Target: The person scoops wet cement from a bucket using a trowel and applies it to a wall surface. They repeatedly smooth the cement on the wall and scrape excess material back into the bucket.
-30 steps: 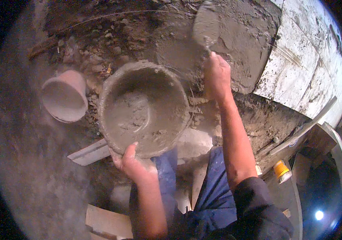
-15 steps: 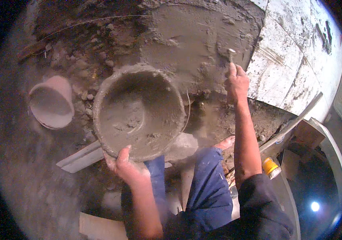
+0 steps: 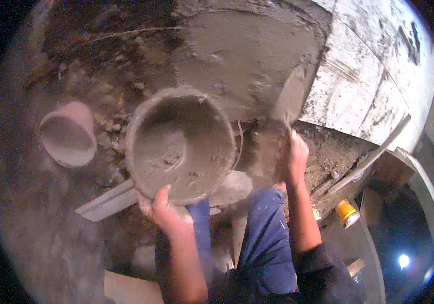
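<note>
Mortar bucket (image 3: 199, 121), just one, round and crusted, is between one tapered pinkish pail (image 3: 81, 117) and one blurred trowel (image 3: 291, 96); I see left fingers (image 3: 162, 195) gripping its near rim, right fingers (image 3: 298, 147) gripping the trowel.

I get a dim, grainy view, black around the rim, with straight edges bowing toward it. A small light (image 3: 404, 261) glares at lower right, and the white slabs (image 3: 351, 96) shine brightest. Shadow darkens the bucket (image 3: 180, 114)'s upper inner wall; the trowel (image 3: 291, 96) and right hand (image 3: 297, 153) look blurred.
</note>
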`<state>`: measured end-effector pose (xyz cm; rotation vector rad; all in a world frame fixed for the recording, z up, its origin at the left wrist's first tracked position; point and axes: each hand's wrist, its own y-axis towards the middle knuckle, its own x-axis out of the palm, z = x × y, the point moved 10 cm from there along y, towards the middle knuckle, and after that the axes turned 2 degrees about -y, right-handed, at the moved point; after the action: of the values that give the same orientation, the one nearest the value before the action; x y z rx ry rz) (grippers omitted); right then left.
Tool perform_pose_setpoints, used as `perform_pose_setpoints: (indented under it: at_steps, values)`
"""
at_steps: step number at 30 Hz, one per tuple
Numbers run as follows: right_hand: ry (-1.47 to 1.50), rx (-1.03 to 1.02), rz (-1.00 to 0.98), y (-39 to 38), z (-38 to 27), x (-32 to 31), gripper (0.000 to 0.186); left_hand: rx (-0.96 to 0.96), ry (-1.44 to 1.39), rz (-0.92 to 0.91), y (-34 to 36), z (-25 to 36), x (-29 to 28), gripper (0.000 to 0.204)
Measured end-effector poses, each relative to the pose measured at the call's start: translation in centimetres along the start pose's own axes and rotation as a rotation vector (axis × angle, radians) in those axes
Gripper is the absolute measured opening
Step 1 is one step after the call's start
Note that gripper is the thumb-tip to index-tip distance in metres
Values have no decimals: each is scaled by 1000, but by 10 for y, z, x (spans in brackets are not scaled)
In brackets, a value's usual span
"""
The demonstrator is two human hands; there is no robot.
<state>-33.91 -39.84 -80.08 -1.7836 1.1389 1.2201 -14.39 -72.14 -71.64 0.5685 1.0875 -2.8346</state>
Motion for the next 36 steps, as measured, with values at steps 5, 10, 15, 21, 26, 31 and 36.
perform_pose_setpoints:
  at_steps: [5,10,15,21,26,31,36]
  values:
    - [304,274,-505,-41,-60,-65,30,37,9,-21,-5,0,9,77]
    - [9,-242,-630,46,-137,-29,27,186,388,-243,-18,1,28,66]
    - [67,-575,-706,10,-157,7,20,464,389,-466,-29,17,46,65]
    - [-125,-448,-670,37,-137,-16,26,678,523,-534,-58,44,66,63]
    - [-69,-414,-958,-9,-150,-10,21,889,692,-710,-82,58,85,52]
    - [526,-319,-1090,-20,-151,-11,25,657,434,-687,-68,48,80,57]
    - [738,-275,-1086,-18,-133,-15,31,264,168,-371,-32,20,39,73]
